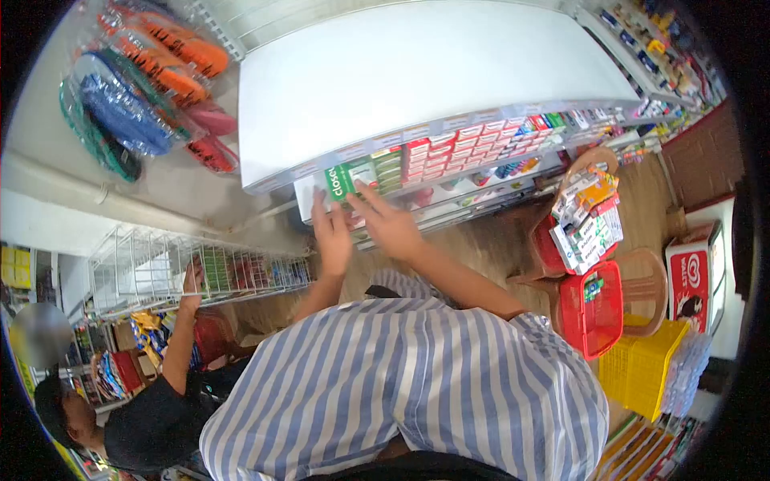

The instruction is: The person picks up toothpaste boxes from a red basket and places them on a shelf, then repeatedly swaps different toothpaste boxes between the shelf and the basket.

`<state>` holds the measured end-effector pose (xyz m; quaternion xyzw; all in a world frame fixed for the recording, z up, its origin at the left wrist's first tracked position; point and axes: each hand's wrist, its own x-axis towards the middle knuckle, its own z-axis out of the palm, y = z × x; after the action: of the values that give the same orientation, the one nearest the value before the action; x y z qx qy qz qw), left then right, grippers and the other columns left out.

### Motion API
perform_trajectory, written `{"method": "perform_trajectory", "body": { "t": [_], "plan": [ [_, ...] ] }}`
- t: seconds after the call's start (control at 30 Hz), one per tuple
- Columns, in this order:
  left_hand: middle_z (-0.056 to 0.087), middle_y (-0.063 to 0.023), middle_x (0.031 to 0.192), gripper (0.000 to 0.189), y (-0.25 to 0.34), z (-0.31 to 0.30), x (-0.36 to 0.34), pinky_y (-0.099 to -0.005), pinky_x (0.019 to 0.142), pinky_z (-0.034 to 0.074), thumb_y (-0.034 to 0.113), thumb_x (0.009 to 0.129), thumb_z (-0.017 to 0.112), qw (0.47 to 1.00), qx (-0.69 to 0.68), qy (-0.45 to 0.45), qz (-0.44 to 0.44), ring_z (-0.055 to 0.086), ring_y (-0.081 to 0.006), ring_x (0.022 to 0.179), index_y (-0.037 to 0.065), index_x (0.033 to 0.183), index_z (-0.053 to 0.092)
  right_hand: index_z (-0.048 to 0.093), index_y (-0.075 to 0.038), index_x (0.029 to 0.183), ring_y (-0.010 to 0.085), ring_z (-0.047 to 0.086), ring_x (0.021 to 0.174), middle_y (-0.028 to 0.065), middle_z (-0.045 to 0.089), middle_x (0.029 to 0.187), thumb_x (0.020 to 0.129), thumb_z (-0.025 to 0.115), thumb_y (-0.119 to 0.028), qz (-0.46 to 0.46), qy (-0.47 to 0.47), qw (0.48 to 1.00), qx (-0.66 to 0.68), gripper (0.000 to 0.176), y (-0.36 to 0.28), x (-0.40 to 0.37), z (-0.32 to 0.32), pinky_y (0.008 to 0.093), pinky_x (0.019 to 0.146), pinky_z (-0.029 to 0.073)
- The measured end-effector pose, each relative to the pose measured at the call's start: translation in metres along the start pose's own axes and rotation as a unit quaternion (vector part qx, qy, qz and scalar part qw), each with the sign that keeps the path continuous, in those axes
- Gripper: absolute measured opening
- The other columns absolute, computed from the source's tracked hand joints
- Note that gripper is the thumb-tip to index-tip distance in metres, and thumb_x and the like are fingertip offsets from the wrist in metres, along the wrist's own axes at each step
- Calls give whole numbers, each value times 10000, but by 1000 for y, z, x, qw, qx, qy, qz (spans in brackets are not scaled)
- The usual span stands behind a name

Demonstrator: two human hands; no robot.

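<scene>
My left hand [332, 239] reaches up to the shelf with its fingers stretched out, touching the lower left of a green toothpaste box [340, 181] marked "closeup". From the right, my right hand [391, 224] lays extended fingertips against the same box's lower right edge. The box leans at the front of the shelf, under the white upper shelf [433, 60]. Beside it stand green cartons [389, 170] in a stack, then rows of red and white toothpaste boxes [461, 152]. My palms face away, so the thumbs are partly hidden.
At left, a person in a black shirt [152, 425] reaches to a white wire rack [160, 264]. Wrapped flip-flops [120, 100] hang at upper left. On the right are a chair piled with boxes [589, 236], a red basket [592, 321] and a yellow crate [638, 369].
</scene>
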<state>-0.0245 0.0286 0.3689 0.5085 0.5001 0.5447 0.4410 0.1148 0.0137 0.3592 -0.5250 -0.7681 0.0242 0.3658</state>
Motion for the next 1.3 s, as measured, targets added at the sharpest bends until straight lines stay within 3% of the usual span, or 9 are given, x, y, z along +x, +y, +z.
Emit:
{"method": "perform_trajectory", "body": {
  "t": [0.23,0.4,0.47,0.73,0.97,1.13,1.2,1.23,1.3],
  "plan": [
    [331,-202,1388,701,-17,48,-64,-336,834,492,99,931,526,978,119,63,161,542,-252,1036,34,1487,104,435,-246,1366,256,665,726,14,488,1376,801,588,-112,34,-108,993,23,601,30,-88,-36,362,499,527],
    [557,-142,1175,672,-87,85,-112,-314,812,482,156,871,616,958,125,-257,32,587,-202,953,36,1441,282,545,-206,1252,311,656,783,77,644,1078,870,551,-225,134,-171,976,21,382,92,-205,-54,430,640,533],
    [639,-146,1044,592,-145,106,-125,-341,817,493,247,858,645,860,231,-452,-58,633,-232,912,63,1371,411,583,-186,1204,322,652,802,93,668,987,884,539,-256,171,-176,969,-4,331,111,-253,-72,442,686,528],
    [664,-184,1050,436,-277,199,-209,-403,852,489,344,845,622,720,410,-555,-77,638,-334,990,88,1195,589,618,-119,1128,329,621,1001,152,663,1056,793,630,-320,557,-251,791,28,391,148,-468,-157,428,864,494],
    [667,-179,1043,404,-354,284,-266,-397,853,488,327,837,625,606,444,-655,-76,640,-323,988,85,1160,614,613,-127,1175,336,612,1032,165,648,1107,766,657,-327,702,-159,694,37,457,142,-634,-232,424,895,486],
    [669,-175,1037,382,-431,346,-295,-393,854,487,315,831,628,594,355,-707,-145,642,-316,986,82,1134,632,659,-102,1096,326,644,957,166,689,954,758,646,-297,768,-53,637,25,390,123,-702,-260,415,866,497],
    [670,-173,1035,374,-410,376,-309,-391,854,487,311,828,628,595,258,-717,-256,642,-313,985,82,1124,639,671,-85,1070,312,658,913,167,695,926,760,652,-282,780,-24,624,31,368,115,-704,-270,403,831,509],
    [674,-169,1025,357,-428,377,-311,-384,846,488,299,822,629,600,297,-722,-175,645,-308,973,80,1105,650,667,-75,1077,299,669,883,172,695,943,768,660,-282,785,-19,618,34,372,112,-703,-275,394,810,517],
    [681,-159,1005,326,-291,399,-328,-372,832,489,275,810,629,598,386,-703,-13,650,-299,950,78,1066,670,666,-74,1075,300,672,865,170,696,935,779,652,-284,785,13,617,48,363,115,-717,-266,385,796,522]
  ]
}}
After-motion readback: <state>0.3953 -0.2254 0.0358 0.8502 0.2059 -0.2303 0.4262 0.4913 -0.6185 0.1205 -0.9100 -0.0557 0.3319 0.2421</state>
